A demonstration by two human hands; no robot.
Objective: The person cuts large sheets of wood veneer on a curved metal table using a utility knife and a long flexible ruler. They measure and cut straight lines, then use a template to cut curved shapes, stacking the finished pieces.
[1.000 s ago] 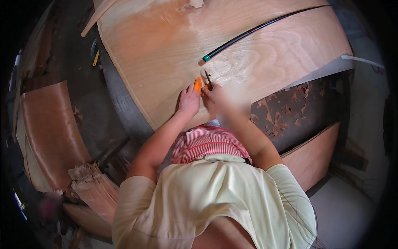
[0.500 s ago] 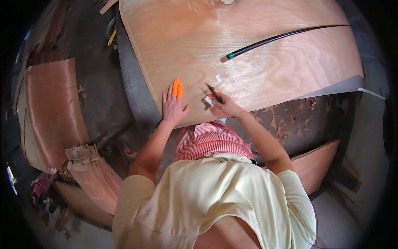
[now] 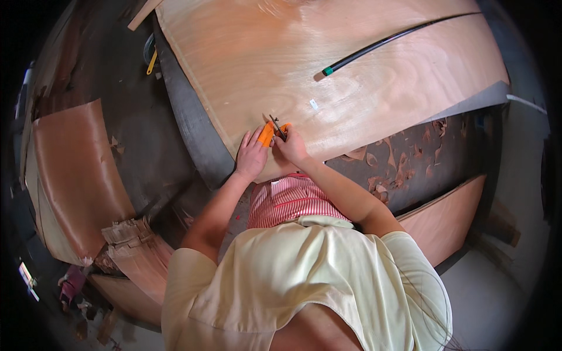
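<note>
My left hand (image 3: pixel 252 157) lies on the pale wood veneer sheet (image 3: pixel 234 70) near its front left edge, fingers stretched out. Orange covers (image 3: pixel 266 135) wrap some of its fingers. Close beside it, my right hand (image 3: pixel 291 147) is closed round a thin, dark, pointed tool (image 3: pixel 277 127) whose exact kind I cannot make out. The tip points forward and left, just past the left fingertips. Orange also shows on a right finger. To the right of the hands, a small white slip (image 3: pixel 314 104) rests on the sheet.
A long black rod (image 3: pixel 380 44) with a green end lies across the sheet. Brown veneer (image 3: pixel 82 169) and a stack of strips (image 3: pixel 137 251) stand at the left. Veneer scraps (image 3: pixel 398 164) litter the dark floor at right. A yellow-handled tool (image 3: pixel 152 62) lies beyond the left edge.
My right hand has moved left with the pointed tool, up to my left hand. The white piece seen by its fingers no longer shows. My left hand has shifted slightly right and nearer.
</note>
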